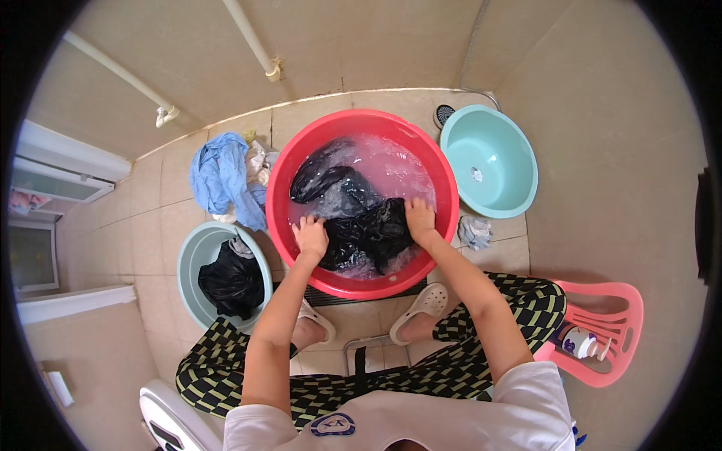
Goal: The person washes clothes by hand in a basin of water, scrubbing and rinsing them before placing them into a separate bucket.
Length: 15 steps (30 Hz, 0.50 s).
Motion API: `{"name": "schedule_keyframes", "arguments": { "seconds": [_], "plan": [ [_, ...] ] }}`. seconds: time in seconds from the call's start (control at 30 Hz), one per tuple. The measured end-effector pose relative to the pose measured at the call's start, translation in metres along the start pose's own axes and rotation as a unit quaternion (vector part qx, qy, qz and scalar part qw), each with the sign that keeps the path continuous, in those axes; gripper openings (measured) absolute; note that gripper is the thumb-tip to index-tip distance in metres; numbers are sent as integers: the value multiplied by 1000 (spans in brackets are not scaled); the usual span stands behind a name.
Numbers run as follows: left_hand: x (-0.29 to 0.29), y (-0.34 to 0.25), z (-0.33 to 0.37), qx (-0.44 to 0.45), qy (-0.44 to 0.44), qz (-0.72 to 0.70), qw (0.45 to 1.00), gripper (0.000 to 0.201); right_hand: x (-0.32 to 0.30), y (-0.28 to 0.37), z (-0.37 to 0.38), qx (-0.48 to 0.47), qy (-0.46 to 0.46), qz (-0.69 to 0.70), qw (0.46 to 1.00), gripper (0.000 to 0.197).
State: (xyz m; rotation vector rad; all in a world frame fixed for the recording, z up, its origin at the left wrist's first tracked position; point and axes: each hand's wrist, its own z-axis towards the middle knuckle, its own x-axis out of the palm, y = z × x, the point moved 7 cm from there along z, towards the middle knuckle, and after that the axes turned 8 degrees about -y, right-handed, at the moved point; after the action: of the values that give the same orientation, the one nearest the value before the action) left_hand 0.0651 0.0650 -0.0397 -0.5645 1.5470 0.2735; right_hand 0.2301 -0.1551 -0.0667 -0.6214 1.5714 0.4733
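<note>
A wet black garment lies bunched in the sudsy water of a large red tub in front of me. At its left end my left hand has its fingers curled over the cloth. My right hand grips the right end, fingertips turned down into the fabric. Between the two hands the cloth is folded and partly under water. More dark fabric floats at the tub's upper left, its far end wet and puffed up. What kind of garment it is cannot be made out.
A pale blue basin with black clothing stands at left; blue clothes lie on the tiles behind it. At right are a turquoise basin, a small grey cloth and a pink chair holding a pump bottle.
</note>
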Motion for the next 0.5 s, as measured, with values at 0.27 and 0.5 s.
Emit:
{"name": "schedule_keyframes", "arguments": {
  "seconds": [0.27,0.5],
  "plan": [
    [66,-54,-45,50,296,22,954,86,21,50,-38,10,185,131,974,89],
    [104,-65,-44,30,316,71,945,83,78,46,-50,-18,271,92,958,83]
  ]
}}
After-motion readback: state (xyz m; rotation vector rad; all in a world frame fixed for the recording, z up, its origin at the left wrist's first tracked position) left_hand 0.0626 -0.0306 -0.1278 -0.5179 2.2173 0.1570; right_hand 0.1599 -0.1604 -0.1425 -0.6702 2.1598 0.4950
